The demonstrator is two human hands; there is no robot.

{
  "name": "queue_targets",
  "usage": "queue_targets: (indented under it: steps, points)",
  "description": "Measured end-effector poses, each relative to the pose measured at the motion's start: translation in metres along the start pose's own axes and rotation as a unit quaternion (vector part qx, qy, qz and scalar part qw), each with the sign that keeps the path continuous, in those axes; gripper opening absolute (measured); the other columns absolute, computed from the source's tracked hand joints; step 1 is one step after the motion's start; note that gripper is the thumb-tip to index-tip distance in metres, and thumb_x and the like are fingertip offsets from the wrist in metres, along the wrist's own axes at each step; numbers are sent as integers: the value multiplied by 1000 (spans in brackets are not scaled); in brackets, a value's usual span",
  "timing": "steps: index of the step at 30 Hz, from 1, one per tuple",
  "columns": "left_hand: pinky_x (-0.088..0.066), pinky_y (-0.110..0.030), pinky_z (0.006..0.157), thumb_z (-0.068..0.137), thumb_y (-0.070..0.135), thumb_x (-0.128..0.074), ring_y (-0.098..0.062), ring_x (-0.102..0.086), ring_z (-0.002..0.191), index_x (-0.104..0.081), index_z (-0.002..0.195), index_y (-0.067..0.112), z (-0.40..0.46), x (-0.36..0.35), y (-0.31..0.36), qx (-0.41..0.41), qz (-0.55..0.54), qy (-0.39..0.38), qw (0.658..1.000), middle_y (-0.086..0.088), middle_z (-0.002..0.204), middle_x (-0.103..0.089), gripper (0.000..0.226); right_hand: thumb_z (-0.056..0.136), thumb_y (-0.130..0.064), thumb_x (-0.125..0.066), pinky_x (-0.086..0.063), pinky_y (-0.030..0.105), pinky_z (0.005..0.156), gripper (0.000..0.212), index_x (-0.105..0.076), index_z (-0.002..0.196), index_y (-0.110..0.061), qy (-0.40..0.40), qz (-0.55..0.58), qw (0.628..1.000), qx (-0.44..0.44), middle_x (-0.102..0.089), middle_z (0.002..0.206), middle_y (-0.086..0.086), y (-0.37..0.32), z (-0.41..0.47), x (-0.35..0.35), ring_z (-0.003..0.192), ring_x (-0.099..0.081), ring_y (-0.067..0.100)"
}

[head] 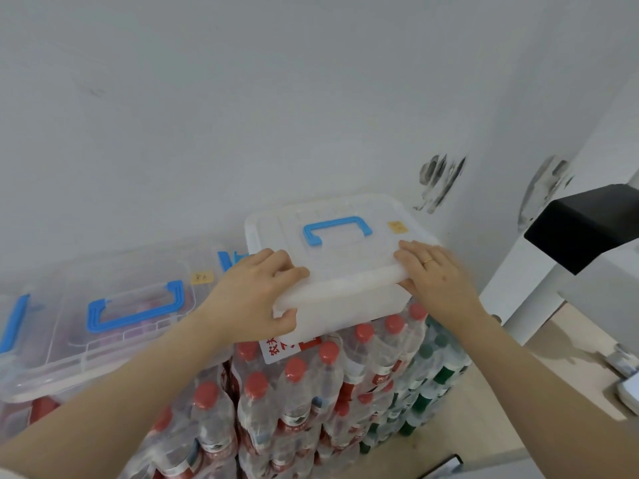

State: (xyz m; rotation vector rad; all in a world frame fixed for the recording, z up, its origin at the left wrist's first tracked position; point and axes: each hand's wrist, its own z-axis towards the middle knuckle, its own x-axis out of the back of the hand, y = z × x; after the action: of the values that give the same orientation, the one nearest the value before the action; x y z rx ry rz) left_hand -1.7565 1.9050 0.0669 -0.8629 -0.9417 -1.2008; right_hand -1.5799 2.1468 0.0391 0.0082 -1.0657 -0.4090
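Under both wrists: shrink-wrapped packs of red-capped water bottles (294,392). The translucent white plastic lidded box (345,299) sits on them, between the hands.

My read:
- Stiff shell, smooth and likely slippery.
- Contents hidden, so weight is unclear.
- The caps make an uneven seat, so it could rock.
- Best hold is under the lid rim at the near corners, or the blue loop handle (337,229) just beyond the fingertips.

Left hand (256,288): fingers curled over the lid edge, thumb on the front wall, clamping the near-left corner.

Right hand (439,274): fingers laid on the lid, thumb under the rim, pinching the near-right corner.
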Motion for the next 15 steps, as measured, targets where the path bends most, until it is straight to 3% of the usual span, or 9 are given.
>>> queue_targets:
  steps: [4, 7, 10, 13, 15]
  points:
    - [-43, -23, 63, 68, 49, -48, -17, -56, 74, -64, 109, 17, 0, 3, -1, -6, -20, -10, 1000, 0, 85, -56, 55, 76, -54, -48, -45, 37, 92, 59, -66, 106, -7, -46, 95, 994, -9, -66, 115, 11, 9, -1, 5, 102, -64, 28]
    - [-49, -31, 70, 73, 62, -36, -18, -56, 86, -59, 119, 19, 18, 16, 0, 17, -65, -48, 997, 0, 97, -58, 67, 79, -59, -47, -31, 34, 106, 61, -58, 120, -15, -58, 275, 953, -117, -49, 136, 2, 16, 8, 21, 126, -42, 21]
    - [-43, -28, 87, 75, 70, -27, -14, -49, 108, -46, 132, 25, 56, 25, 7, 53, -80, -101, 990, 4, 123, -50, 75, 92, -39, -50, -28, 31, 106, 47, -43, 134, -19, -30, 412, 862, -295, -37, 146, 0, 28, 29, 22, 132, -34, 17]
    - [-37, -32, 100, 84, 62, -43, -17, -40, 125, -37, 137, 28, 105, 21, 21, 38, -74, -166, 983, 5, 142, -36, 64, 86, -41, -59, -42, 39, 99, 66, -33, 140, -14, -130, 493, 739, -441, -40, 142, 7, 41, 51, 12, 121, -47, 26]
    - [-28, -38, 110, 81, 66, -43, -21, -24, 138, -25, 143, 34, 132, 13, 31, 28, -61, -227, 972, 3, 153, -21, 72, 78, -38, -69, -48, 43, 93, 69, -44, 132, -4, -185, 551, 657, -480, -55, 128, 12, 50, 57, 4, 105, -59, 30]
